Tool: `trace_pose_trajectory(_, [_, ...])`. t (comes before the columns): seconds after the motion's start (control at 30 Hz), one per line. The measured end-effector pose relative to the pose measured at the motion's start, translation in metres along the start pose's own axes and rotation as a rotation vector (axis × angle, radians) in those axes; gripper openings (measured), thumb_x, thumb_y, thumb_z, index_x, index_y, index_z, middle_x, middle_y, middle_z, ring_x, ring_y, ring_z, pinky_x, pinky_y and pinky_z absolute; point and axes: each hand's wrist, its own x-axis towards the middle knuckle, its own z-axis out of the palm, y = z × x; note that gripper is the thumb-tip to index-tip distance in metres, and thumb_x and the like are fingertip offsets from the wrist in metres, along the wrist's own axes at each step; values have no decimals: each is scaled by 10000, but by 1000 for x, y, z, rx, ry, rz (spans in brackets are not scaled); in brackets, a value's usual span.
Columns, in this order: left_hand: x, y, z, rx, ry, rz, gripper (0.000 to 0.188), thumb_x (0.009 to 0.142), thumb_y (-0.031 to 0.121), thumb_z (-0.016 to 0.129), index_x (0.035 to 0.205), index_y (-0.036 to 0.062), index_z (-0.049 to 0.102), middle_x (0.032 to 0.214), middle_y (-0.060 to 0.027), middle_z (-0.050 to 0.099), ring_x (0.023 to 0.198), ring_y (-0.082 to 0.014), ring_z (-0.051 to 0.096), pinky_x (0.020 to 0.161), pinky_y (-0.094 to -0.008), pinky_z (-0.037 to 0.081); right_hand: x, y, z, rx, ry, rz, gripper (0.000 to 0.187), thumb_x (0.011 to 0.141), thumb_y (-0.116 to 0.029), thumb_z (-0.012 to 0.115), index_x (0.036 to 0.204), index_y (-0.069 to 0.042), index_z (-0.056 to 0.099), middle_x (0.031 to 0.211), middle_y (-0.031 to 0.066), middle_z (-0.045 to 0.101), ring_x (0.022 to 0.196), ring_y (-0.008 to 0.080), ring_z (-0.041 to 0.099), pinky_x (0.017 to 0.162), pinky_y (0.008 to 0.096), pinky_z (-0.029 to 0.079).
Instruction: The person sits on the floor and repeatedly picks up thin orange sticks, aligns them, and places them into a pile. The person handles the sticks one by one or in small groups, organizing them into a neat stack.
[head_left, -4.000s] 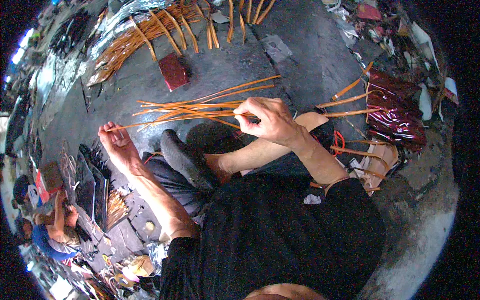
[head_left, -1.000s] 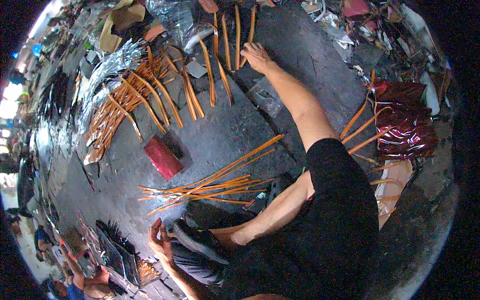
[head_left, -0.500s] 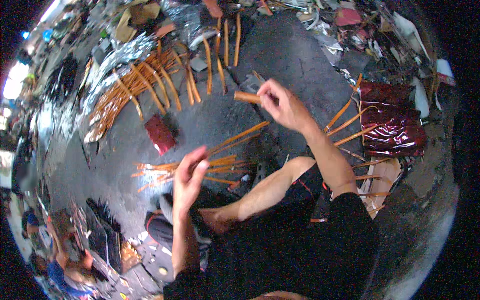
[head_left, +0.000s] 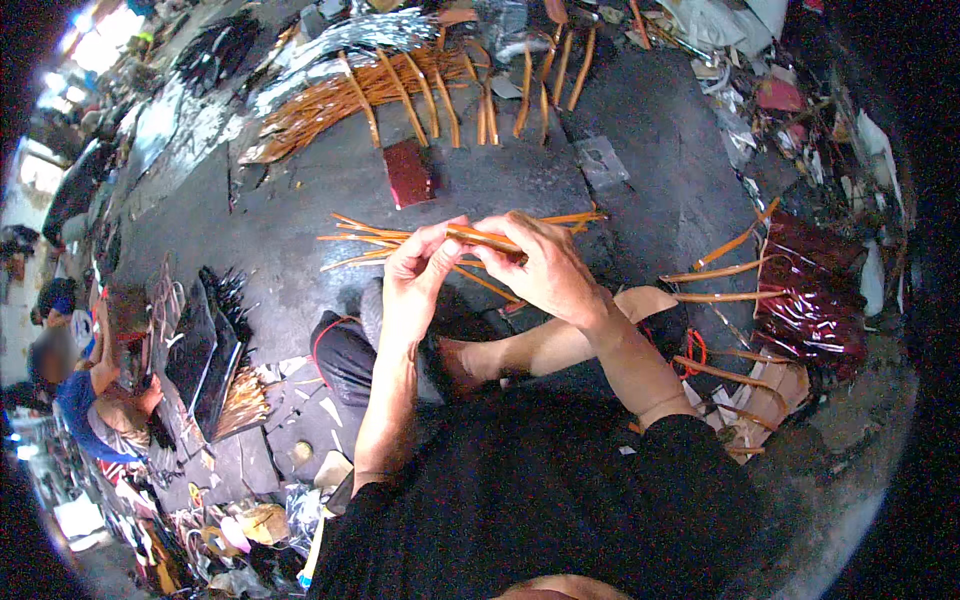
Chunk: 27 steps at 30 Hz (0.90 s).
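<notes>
My left hand and my right hand meet in front of me, each pinching a glossy orange-brown strip between thumb and fingers. The strip lies nearly level, its two ends partly covered by my fingers. Beneath and behind my hands, loose thin orange-brown strips are spread in a pile on the floor. Just beyond them lies a small dark red rectangular piece.
Farther off, single strips lie in a row beside a long bundle of strips. At right, more strips reach toward a shiny dark red sheet. A person sits at far left. Scraps litter the back right.
My right hand has brought the strip down and left toward my body. My left hand has risen from over the pile and taken hold of it too. The view has shifted.
</notes>
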Motion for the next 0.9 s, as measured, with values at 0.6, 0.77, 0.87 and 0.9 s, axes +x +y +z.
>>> trace_pose_trajectory(0.6, [3, 18, -12, -511, 171, 347, 166, 997, 219, 521, 1049, 62, 541, 1012, -91, 617, 977, -216, 623, 901, -348, 506, 35, -38, 32, -32, 143, -219, 192, 773, -54, 714, 893, -55, 566, 789, 93, 636, 705, 267, 679, 612, 357, 540])
trace_pose_trajectory(0.77, [3, 25, -28, -486, 378, 293, 160, 992, 257, 533, 1081, 124, 538, 1004, -43, 612, 943, -186, 629, 766, -272, 547, 27, -32, 26, -77, 129, -190, 210, 750, -45, 730, 889, -57, 574, 799, 83, 646, 719, 262, 682, 618, 355, 541])
trace_pose_trajectory(0.87, [4, 29, -51, -487, 389, 326, 153, 980, 256, 558, 1067, 130, 552, 1012, -35, 612, 979, -180, 610, 805, -285, 532, 19, -27, 20, -65, 115, -194, 210, 741, -40, 734, 883, -61, 580, 808, 81, 654, 721, 259, 682, 617, 353, 539])
trace_pose_trajectory(0.9, [5, 27, -59, -517, 414, 344, 156, 975, 251, 568, 1063, 123, 558, 1024, -29, 616, 986, -178, 604, 823, -287, 524, 17, -27, 17, -75, 119, -207, 207, 741, -38, 734, 880, -62, 582, 809, 80, 657, 716, 259, 681, 614, 353, 538])
